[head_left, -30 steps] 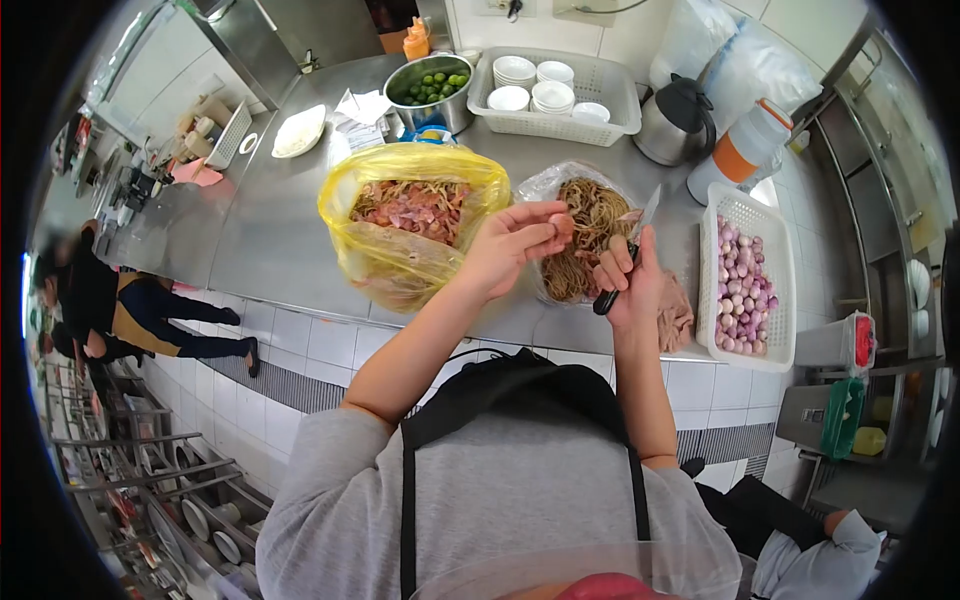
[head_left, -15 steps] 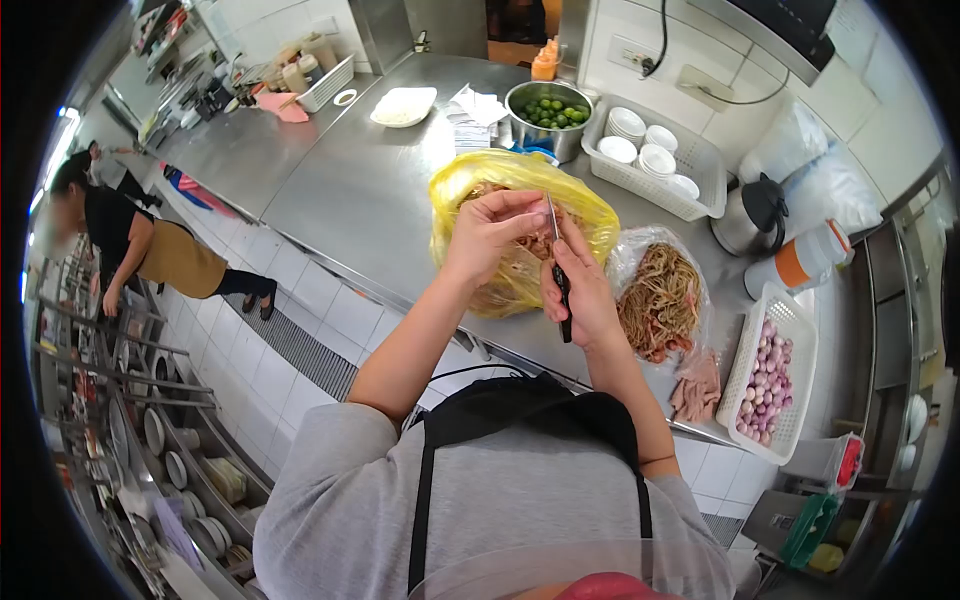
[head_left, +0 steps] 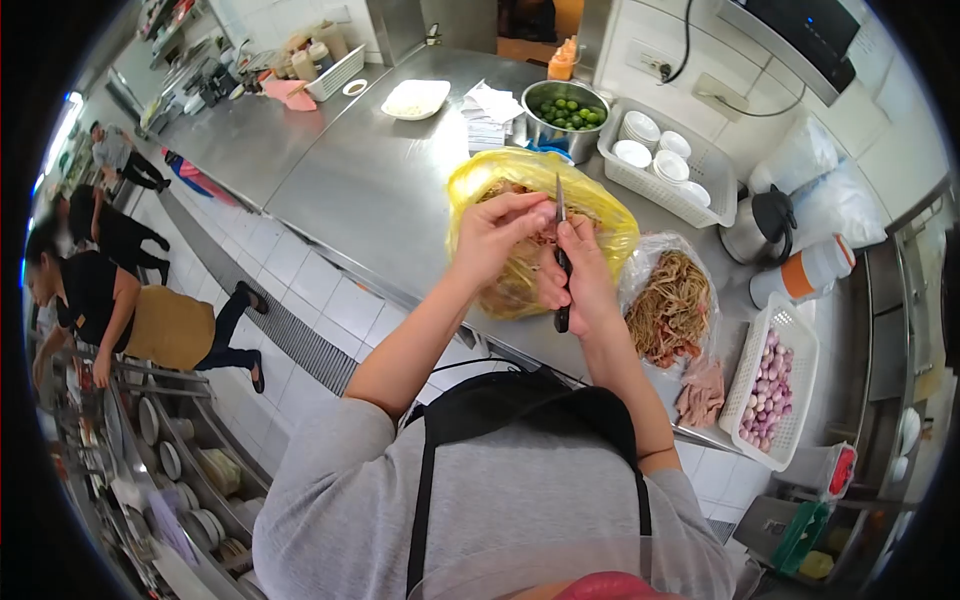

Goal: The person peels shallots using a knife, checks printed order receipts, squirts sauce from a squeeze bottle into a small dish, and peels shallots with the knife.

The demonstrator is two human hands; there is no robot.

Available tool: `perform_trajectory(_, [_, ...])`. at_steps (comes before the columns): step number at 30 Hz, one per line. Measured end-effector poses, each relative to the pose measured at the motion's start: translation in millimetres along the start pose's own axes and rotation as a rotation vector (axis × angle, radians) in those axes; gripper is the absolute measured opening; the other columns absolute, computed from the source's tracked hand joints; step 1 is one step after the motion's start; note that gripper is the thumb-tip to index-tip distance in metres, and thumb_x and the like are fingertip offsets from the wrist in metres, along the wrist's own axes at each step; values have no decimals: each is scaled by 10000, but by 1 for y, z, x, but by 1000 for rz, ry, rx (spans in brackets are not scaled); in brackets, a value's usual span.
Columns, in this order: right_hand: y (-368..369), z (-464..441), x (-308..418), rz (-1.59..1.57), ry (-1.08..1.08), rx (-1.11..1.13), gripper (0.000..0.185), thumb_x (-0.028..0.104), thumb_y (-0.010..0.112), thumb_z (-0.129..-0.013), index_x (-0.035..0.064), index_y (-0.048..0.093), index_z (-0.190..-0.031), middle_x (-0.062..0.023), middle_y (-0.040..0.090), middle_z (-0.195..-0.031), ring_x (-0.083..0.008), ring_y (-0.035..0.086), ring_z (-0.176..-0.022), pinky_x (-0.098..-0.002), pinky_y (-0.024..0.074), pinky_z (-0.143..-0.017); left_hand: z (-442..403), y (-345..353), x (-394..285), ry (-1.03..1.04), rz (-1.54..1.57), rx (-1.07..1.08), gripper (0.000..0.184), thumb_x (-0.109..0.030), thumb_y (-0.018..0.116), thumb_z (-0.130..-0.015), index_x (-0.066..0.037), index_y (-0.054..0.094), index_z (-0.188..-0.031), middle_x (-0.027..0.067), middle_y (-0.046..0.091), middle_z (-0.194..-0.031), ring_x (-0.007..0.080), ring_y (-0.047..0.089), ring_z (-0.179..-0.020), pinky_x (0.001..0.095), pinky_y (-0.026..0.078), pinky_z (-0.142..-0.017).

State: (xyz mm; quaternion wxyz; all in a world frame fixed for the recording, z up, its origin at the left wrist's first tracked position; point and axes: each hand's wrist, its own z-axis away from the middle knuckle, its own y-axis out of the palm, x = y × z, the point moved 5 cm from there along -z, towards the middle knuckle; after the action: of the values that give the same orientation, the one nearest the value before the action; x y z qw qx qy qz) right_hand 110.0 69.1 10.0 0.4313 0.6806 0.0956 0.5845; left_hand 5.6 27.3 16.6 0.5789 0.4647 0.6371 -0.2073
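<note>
My left hand (head_left: 497, 238) is closed in a pinch on a small pinkish shallot (head_left: 545, 211), mostly covered by the fingers. In my right hand (head_left: 583, 265) is a small knife (head_left: 560, 198), its black handle in the palm and its blade pointing up beside the shallot. Both hands are over an open yellow plastic bag (head_left: 610, 215) holding brownish-pink contents. Right of my right hand, a clear bag (head_left: 655, 243) contains dry, stringy brown stems (head_left: 668, 305). A white basket (head_left: 805, 385) of shallots (head_left: 768, 390) stands farther right, near a crumpled pink cloth (head_left: 701, 393).
On the steel counter (head_left: 345, 195) are a pot (head_left: 560, 140) of green limes, a basket of white cups (head_left: 667, 200), a kettle (head_left: 757, 225), a white dish (head_left: 415, 99) and papers (head_left: 490, 112). Several people are at left, one in a tan apron (head_left: 170, 325) by the shelves.
My view has shifted slightly, so the counter appears a little farther right. My hands keep the shallot and knife together. The person in the tan apron has moved, and another person has come into view.
</note>
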Motion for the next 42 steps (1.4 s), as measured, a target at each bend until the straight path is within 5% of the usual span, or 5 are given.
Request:
perform_trajectory(4, [2,-1,0,-29,-15,40,118,264,386,-911,166,401,-973,-7,335,-477,-80,288,-305,-205,249,-291,-6,0,22,-202,496,54,229,-97,535,-834,28,570,-1022,61,608,-948,99,571,-789,220,466,-689])
perform_trajectory(20, [-23,10,21,112,-150,-49,183,226,397,-908,125,414,-1060,1,371,-518,-54,312,-346,-183,264,-320,-6,-6,21,-176,528,5,251,-7,581,-773,-25,544,-1021,65,597,-930,122,585,-831,238,508,-704])
perform_trajectory(23, [-27,10,25,739,-89,-169,452,148,399,-899,84,261,-1325,56,361,-590,-26,324,-462,-175,274,-403,-7,-6,17,-176,422,3,257,2,593,-761,-20,550,-1013,65,606,-901,125,593,-804,241,509,-686])
perform_trajectory(32, [-2,13,23,697,-142,43,450,156,395,-905,114,265,-1334,58,349,-589,-18,311,-481,-166,282,-434,-12,-1,21,-102,408,83,257,29,613,-734,3,562,-984,84,616,-841,157,606,-711,258,502,-644])
perform_trajectory(42, [-17,6,23,591,-214,-131,388,146,397,-907,130,358,-1293,66,352,-588,-12,288,-466,-161,264,-419,-12,4,17,-130,518,148,266,30,563,-769,15,543,-1033,108,599,-934,167,597,-817,292,507,-733])
